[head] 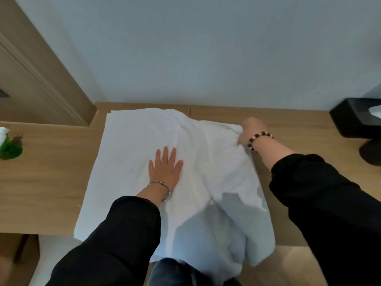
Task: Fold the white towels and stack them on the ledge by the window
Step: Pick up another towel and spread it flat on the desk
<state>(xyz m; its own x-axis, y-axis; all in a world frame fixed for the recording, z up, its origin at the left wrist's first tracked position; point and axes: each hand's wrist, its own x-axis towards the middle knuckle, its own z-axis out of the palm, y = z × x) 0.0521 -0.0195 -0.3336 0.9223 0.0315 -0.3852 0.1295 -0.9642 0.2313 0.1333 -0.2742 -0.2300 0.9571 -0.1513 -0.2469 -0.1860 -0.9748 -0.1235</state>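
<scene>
A large white terry towel (132,153) lies spread across the middle of a light wooden worktop (45,178), its far edge close to the pale grey wall (206,48) and its near part hanging over the worktop's near edge toward the person. The left half lies fairly flat, while the right half is rumpled and doubled into loose folds. The left hand (166,169) presses palm-down on the towel's middle, fingers straight and spread, so its grip is slack and holds nothing; a thin silver bangle (162,187) circles that wrist. The right hand (250,131), with a bracelet of dark and white beads (260,138) at the wrist, is at the towel's far right edge, and its grip is closed on the cloth there, the fabric bunched in curled fingers. Both arms wear black sleeves. A black tissue box (354,120) stands at the far right of the worktop, well apart from the towel, and a small green plant (10,147) sits at the left edge.
</scene>
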